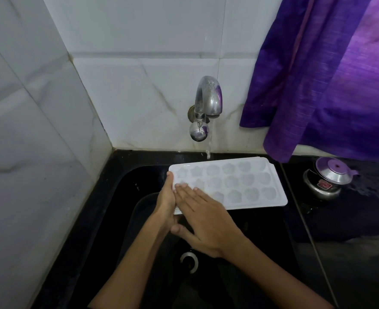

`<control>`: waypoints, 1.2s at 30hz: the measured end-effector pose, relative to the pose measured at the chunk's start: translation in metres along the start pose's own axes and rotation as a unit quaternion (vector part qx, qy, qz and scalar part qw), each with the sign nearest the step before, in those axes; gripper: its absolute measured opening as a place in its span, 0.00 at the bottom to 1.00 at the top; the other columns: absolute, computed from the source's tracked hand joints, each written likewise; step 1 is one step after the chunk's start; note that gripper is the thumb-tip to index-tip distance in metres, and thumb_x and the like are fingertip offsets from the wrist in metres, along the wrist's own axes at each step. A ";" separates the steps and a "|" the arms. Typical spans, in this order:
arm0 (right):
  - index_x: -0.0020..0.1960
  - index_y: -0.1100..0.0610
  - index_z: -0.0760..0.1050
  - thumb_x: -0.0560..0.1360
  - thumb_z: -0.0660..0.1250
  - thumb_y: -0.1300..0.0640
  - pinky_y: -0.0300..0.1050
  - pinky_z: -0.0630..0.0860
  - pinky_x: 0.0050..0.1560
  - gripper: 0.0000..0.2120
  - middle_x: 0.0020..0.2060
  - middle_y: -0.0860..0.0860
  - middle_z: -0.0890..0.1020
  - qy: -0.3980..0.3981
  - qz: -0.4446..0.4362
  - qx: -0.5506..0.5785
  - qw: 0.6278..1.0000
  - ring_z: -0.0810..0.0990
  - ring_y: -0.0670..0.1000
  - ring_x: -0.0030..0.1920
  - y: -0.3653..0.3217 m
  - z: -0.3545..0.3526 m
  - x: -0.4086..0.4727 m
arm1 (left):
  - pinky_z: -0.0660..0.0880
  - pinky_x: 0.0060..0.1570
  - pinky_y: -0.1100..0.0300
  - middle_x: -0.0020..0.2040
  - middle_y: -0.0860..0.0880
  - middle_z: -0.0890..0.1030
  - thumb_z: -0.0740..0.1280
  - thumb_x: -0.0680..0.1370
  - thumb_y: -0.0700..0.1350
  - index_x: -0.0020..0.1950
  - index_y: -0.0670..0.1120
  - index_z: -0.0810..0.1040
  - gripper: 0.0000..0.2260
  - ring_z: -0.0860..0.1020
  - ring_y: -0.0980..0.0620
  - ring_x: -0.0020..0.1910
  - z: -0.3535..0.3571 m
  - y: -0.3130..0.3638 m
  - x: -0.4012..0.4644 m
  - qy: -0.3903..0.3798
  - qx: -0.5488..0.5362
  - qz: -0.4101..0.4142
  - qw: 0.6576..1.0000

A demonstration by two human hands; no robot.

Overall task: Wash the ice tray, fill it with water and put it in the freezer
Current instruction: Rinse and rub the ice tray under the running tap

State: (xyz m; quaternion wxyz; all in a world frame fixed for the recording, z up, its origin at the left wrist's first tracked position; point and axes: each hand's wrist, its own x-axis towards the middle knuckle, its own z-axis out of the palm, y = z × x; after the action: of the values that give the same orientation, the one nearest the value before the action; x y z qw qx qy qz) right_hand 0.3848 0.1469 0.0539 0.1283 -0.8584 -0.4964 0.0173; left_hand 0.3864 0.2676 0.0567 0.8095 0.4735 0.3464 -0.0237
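A white ice tray point(242, 182) with several shaped pockets is held level over the black sink point(117, 197), under the metal tap point(208, 101). A thin stream of water point(209, 143) falls from the spout onto the tray's far edge. My left hand point(167, 197) grips the tray's left end, thumb on the rim. My right hand point(203, 219) lies flat on the tray's near left part, fingers spread across the pockets.
White marble tiles cover the walls behind and to the left. A purple cloth point(331, 74) hangs at the upper right. A small steel lidded pot point(328, 177) stands on the black counter right of the sink. The drain ring point(189, 262) shows below my hands.
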 end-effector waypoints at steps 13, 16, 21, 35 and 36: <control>0.77 0.59 0.44 0.68 0.24 0.31 0.44 0.36 0.73 0.48 0.77 0.55 0.45 0.021 0.132 -0.008 0.991 0.42 0.50 0.76 0.027 -0.004 0.017 | 0.79 0.42 0.51 0.44 0.42 0.85 0.48 0.80 0.63 0.53 0.45 0.79 0.28 0.83 0.43 0.43 -0.024 -0.004 -0.001 0.007 -0.027 0.007 1.000; 0.77 0.61 0.47 0.74 0.31 0.36 0.42 0.33 0.72 0.40 0.77 0.57 0.49 0.024 0.064 -0.007 0.998 0.44 0.50 0.77 0.005 0.003 0.032 | 0.78 0.42 0.55 0.45 0.45 0.85 0.49 0.80 0.61 0.52 0.45 0.80 0.26 0.83 0.48 0.42 -0.013 -0.009 -0.002 -0.010 -0.018 0.012 1.000; 0.76 0.59 0.54 0.79 0.37 0.41 0.42 0.41 0.74 0.32 0.76 0.54 0.56 0.005 -0.021 0.003 1.000 0.51 0.49 0.76 0.000 0.010 0.013 | 0.78 0.41 0.57 0.43 0.44 0.85 0.50 0.80 0.62 0.54 0.41 0.80 0.29 0.83 0.48 0.44 -0.024 -0.008 0.001 0.017 -0.019 0.028 0.999; 0.75 0.64 0.52 0.82 0.46 0.48 0.40 0.55 0.70 0.27 0.74 0.59 0.58 0.160 0.354 0.216 0.896 0.55 0.55 0.75 0.053 0.004 -0.044 | 0.77 0.41 0.51 0.45 0.46 0.83 0.48 0.81 0.60 0.50 0.48 0.77 0.23 0.81 0.45 0.45 -0.057 -0.015 -0.024 0.029 0.028 0.062 0.997; 0.70 0.65 0.63 0.82 0.50 0.53 0.40 0.66 0.61 0.21 0.65 0.60 0.71 0.185 0.375 0.270 0.867 0.67 0.58 0.69 0.058 -0.001 -0.046 | 0.77 0.42 0.52 0.46 0.46 0.83 0.48 0.81 0.61 0.51 0.48 0.77 0.24 0.81 0.45 0.46 -0.058 -0.016 -0.024 0.021 0.039 0.065 0.997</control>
State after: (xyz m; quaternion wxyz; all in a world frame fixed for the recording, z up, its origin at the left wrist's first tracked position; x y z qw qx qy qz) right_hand 0.4108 0.0802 0.0363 0.4282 -0.8993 -0.0804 0.0379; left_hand 0.3309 0.2973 0.0410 0.7825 0.5270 0.3307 0.0258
